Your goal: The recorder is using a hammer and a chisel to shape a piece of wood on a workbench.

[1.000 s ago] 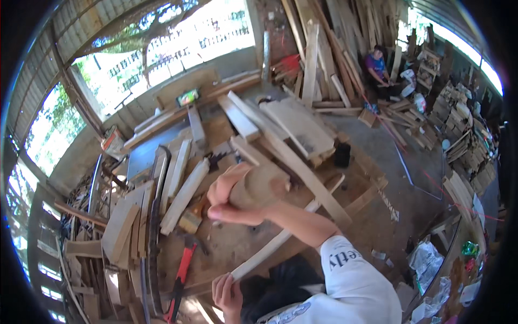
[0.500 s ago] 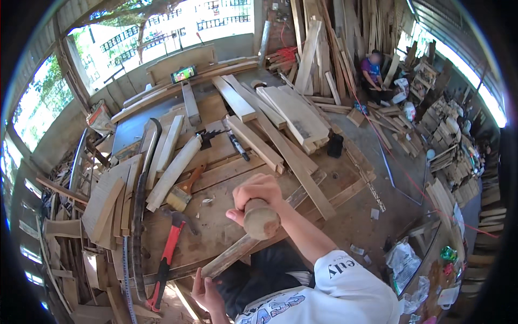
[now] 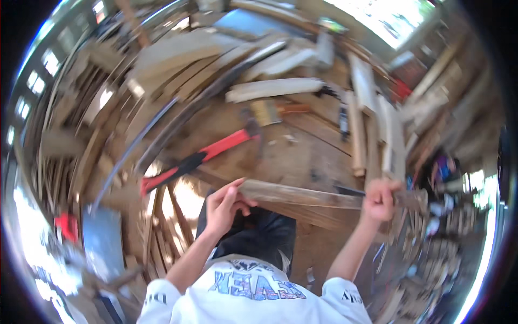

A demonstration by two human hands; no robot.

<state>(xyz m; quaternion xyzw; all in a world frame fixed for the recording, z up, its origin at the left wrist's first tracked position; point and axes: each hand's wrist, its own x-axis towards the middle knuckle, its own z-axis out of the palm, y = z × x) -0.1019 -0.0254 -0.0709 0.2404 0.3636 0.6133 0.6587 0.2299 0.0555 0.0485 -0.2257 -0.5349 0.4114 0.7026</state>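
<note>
The wooden strip (image 3: 302,196) runs nearly level, left to right, before the lap (image 3: 253,232), no longer slanting up rightward. The left hand (image 3: 224,208) pinches its left end; the right hand (image 3: 381,200) is fisted near the other, its hold unclear.

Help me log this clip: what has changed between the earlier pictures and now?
The view has swung left. The closed right hand, which held a round wooden piece aloft, has come down to the right part of the wooden strip; blur hides whether it kept that piece. The left hand still holds the strip's left end; hammer and brush still lie close together.
</note>
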